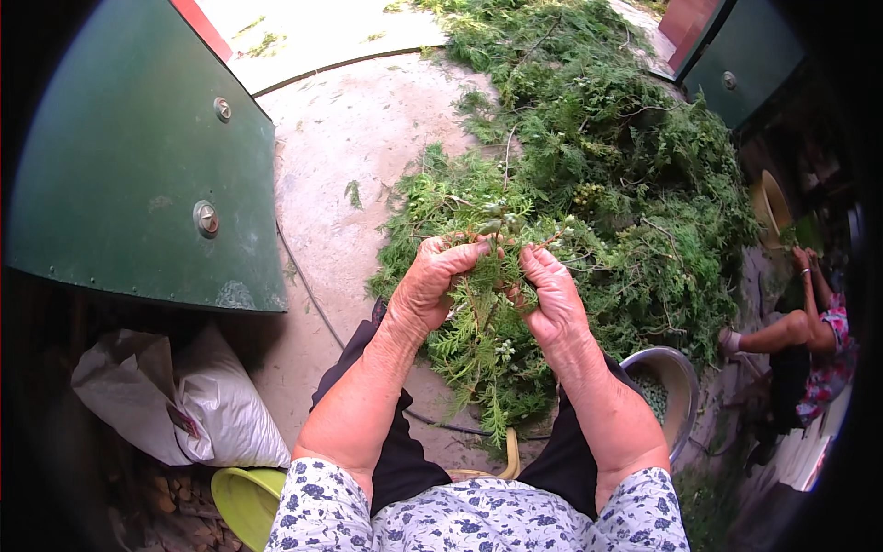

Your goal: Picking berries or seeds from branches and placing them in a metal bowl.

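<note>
- left hand – grip clenched on the green sprig near its top
- right hand – same sprig, pinched just beside
- sprig hangs over the lap, long axis roughly vertical, cone end up, leafy tip down
- branch pile behind on the floor; metal bowl by right knee

sunlit concrete floor between two green metal doors.

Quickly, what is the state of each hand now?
Left hand: closed on the green leafy sprig.
Right hand: closed on the same sprig.
</note>
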Demonstrator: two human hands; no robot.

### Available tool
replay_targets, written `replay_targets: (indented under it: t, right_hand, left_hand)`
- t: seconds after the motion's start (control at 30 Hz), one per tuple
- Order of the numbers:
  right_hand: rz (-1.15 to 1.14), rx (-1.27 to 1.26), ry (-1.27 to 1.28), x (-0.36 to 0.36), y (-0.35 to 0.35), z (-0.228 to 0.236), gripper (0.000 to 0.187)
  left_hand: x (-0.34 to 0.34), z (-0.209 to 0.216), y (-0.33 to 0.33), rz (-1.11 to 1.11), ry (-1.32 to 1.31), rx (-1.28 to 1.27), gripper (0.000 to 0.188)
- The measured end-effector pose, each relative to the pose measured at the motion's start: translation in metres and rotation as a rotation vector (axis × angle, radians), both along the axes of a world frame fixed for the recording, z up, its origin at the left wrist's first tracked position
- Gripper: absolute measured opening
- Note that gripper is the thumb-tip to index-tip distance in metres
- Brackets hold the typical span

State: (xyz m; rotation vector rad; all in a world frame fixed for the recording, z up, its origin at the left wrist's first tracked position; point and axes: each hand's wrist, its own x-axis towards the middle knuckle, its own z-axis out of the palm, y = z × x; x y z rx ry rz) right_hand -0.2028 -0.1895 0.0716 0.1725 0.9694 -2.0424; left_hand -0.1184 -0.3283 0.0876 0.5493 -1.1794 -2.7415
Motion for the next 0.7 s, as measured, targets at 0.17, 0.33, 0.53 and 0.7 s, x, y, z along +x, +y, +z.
replay_targets:
  t: [0.17,0.33,0.53,0.7]
  right_hand:
    - [0.143,0.068,0.171,0.005,0.003,-0.01,0.029]
    - [-0.17,0.569,0.595,-0.005,0.005,-0.002,0.018]
    - [0.055,0.104,0.538,-0.012,0.008,0.024,0.019]
    - [0.099,0.06,0.392,-0.01,0.01,0.02,0.018]
  left_hand:
    - [-0.002,0.007,0.011,0.007,-0.039,-0.023,0.018]
    - [-0.003,-0.003,0.012,0.096,0.004,-0.057,0.011]
    - [0.0,0.001,0.014,0.129,-0.004,-0.159,0.012]
    - [0.001,0.005,0.015,0.089,-0.002,-0.217,0.015]
